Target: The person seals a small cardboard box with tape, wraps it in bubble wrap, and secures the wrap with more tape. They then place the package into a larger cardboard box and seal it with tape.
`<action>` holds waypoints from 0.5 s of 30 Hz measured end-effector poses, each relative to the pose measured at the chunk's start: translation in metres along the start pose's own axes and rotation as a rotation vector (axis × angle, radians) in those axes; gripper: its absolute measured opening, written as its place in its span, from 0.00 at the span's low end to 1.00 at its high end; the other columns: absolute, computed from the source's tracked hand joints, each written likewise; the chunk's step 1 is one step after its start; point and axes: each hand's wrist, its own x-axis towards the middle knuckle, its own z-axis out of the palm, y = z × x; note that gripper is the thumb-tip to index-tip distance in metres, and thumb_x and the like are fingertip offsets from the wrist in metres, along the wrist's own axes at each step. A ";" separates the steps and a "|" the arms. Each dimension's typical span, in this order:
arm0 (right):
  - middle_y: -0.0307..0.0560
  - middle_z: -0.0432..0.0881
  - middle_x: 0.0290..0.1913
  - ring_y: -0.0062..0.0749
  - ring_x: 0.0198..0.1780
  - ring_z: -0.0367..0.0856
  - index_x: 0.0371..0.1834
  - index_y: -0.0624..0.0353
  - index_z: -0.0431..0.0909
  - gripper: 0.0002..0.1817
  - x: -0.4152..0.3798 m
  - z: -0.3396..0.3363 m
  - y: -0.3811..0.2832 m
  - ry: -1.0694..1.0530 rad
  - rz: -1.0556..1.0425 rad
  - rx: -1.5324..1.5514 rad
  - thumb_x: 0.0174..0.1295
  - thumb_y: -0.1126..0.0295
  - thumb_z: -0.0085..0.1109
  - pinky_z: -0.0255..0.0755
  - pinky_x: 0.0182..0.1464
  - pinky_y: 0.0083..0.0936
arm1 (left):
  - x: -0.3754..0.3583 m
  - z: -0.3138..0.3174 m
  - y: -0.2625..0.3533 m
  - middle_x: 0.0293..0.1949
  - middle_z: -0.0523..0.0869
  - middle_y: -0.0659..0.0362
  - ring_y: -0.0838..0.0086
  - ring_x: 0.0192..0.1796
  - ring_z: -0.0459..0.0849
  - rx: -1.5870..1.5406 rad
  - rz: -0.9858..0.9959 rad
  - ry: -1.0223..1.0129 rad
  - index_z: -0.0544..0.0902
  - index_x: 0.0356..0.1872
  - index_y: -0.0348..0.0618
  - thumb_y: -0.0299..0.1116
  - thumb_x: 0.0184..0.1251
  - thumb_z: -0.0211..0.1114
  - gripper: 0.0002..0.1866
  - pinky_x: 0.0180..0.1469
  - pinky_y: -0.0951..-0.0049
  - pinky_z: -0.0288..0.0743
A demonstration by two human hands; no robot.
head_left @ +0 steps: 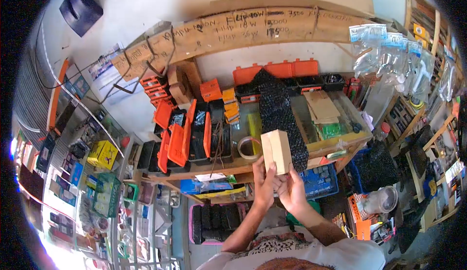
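Observation:
A small plain brown cardboard box (276, 148) is held upright in front of me, over the front edge of the wooden workbench. My left hand (264, 188) grips its lower left side, with the thumb against the front face. On the lower right, my right hand (293, 192) closes round the base of the same box. Some fingers are hidden behind or under it. Just behind the box hangs a strip of black glittery material (275, 100) draped across the bench. To its left stands a roll of tape (249, 148).
Orange and black organizer boxes (177, 143) with raised lids fill the bench's left. Flat cardboard pieces (322, 107) lie on its right. Below are a blue crate (321, 180) and a pink-rimmed black container (216, 223). Glass shelving (116, 231) stands at left; plastic bags (369, 51) hang at right.

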 end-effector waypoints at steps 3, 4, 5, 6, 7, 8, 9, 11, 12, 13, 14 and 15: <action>0.44 0.82 0.56 0.33 0.52 0.84 0.65 0.55 0.72 0.23 -0.004 -0.014 0.011 0.027 -0.029 -0.016 0.79 0.50 0.47 0.79 0.56 0.33 | -0.007 -0.002 -0.006 0.57 0.78 0.53 0.72 0.54 0.79 -0.028 -0.039 0.021 0.65 0.68 0.42 0.37 0.82 0.56 0.21 0.55 0.69 0.77; 0.45 0.82 0.57 0.34 0.53 0.83 0.66 0.55 0.71 0.23 -0.006 -0.015 0.012 0.046 -0.045 -0.049 0.79 0.51 0.48 0.78 0.57 0.33 | -0.010 -0.001 -0.008 0.55 0.78 0.54 0.73 0.52 0.80 -0.038 -0.055 0.031 0.66 0.67 0.43 0.38 0.82 0.56 0.20 0.53 0.70 0.78; 0.45 0.81 0.57 0.34 0.54 0.83 0.66 0.55 0.71 0.23 -0.009 -0.018 0.014 0.065 -0.061 -0.081 0.79 0.51 0.48 0.78 0.57 0.33 | -0.012 0.002 -0.009 0.51 0.79 0.54 0.75 0.48 0.80 -0.011 -0.009 0.048 0.67 0.66 0.43 0.39 0.83 0.55 0.19 0.49 0.72 0.79; 0.45 0.81 0.58 0.35 0.55 0.83 0.67 0.55 0.70 0.24 -0.012 -0.018 0.014 0.086 -0.075 -0.113 0.79 0.51 0.49 0.78 0.58 0.33 | -0.014 0.000 -0.010 0.50 0.79 0.56 0.77 0.48 0.79 0.014 -0.027 0.047 0.67 0.66 0.42 0.39 0.83 0.54 0.19 0.48 0.74 0.78; 0.49 0.82 0.57 0.40 0.57 0.84 0.67 0.59 0.69 0.25 -0.015 -0.015 0.012 0.075 -0.088 -0.084 0.77 0.53 0.53 0.80 0.60 0.39 | -0.015 -0.003 -0.012 0.49 0.80 0.57 0.79 0.48 0.78 0.039 -0.046 0.046 0.67 0.67 0.42 0.38 0.84 0.54 0.19 0.48 0.76 0.77; 0.49 0.82 0.57 0.40 0.57 0.84 0.67 0.59 0.69 0.25 -0.014 -0.016 0.009 0.077 -0.082 -0.059 0.77 0.53 0.53 0.79 0.61 0.40 | -0.016 -0.007 -0.016 0.49 0.80 0.58 0.81 0.48 0.77 0.063 -0.066 0.045 0.68 0.67 0.41 0.38 0.84 0.54 0.19 0.48 0.78 0.75; 0.49 0.82 0.58 0.40 0.57 0.84 0.68 0.59 0.69 0.25 -0.014 -0.019 0.006 0.082 -0.074 -0.033 0.78 0.53 0.52 0.79 0.62 0.40 | -0.011 -0.020 -0.027 0.51 0.81 0.56 0.78 0.50 0.79 0.143 -0.076 0.027 0.71 0.65 0.39 0.36 0.84 0.53 0.17 0.53 0.73 0.76; 0.50 0.81 0.61 0.41 0.58 0.85 0.68 0.60 0.69 0.24 -0.018 -0.013 -0.003 0.051 -0.095 0.037 0.79 0.55 0.49 0.81 0.62 0.41 | -0.003 -0.024 -0.022 0.52 0.81 0.53 0.73 0.52 0.79 0.456 0.233 -0.050 0.72 0.64 0.37 0.35 0.82 0.55 0.17 0.58 0.69 0.74; 0.51 0.80 0.62 0.40 0.59 0.84 0.68 0.61 0.69 0.24 -0.019 -0.012 -0.013 -0.006 -0.085 0.037 0.80 0.55 0.47 0.84 0.59 0.40 | 0.001 -0.027 -0.018 0.53 0.81 0.52 0.70 0.54 0.80 0.613 0.384 -0.088 0.73 0.63 0.36 0.35 0.81 0.56 0.17 0.60 0.67 0.74; 0.53 0.80 0.62 0.41 0.59 0.84 0.69 0.62 0.68 0.24 -0.018 -0.011 -0.023 -0.002 -0.072 0.065 0.80 0.56 0.46 0.85 0.57 0.39 | 0.003 -0.029 -0.012 0.57 0.81 0.46 0.58 0.59 0.80 0.748 0.461 -0.086 0.74 0.63 0.35 0.34 0.76 0.62 0.20 0.64 0.62 0.72; 0.55 0.80 0.61 0.42 0.59 0.84 0.69 0.62 0.68 0.23 -0.016 -0.010 -0.034 0.003 -0.057 0.092 0.81 0.57 0.45 0.86 0.56 0.38 | 0.006 -0.031 -0.004 0.62 0.77 0.43 0.50 0.65 0.76 0.929 0.559 -0.138 0.74 0.64 0.36 0.36 0.71 0.67 0.25 0.67 0.55 0.68; 0.57 0.80 0.61 0.44 0.58 0.84 0.70 0.62 0.66 0.24 -0.011 -0.010 -0.049 -0.018 -0.009 0.045 0.81 0.57 0.45 0.86 0.56 0.39 | 0.006 -0.027 0.010 0.66 0.75 0.44 0.49 0.69 0.72 1.101 0.630 -0.203 0.74 0.65 0.38 0.39 0.69 0.69 0.28 0.70 0.51 0.65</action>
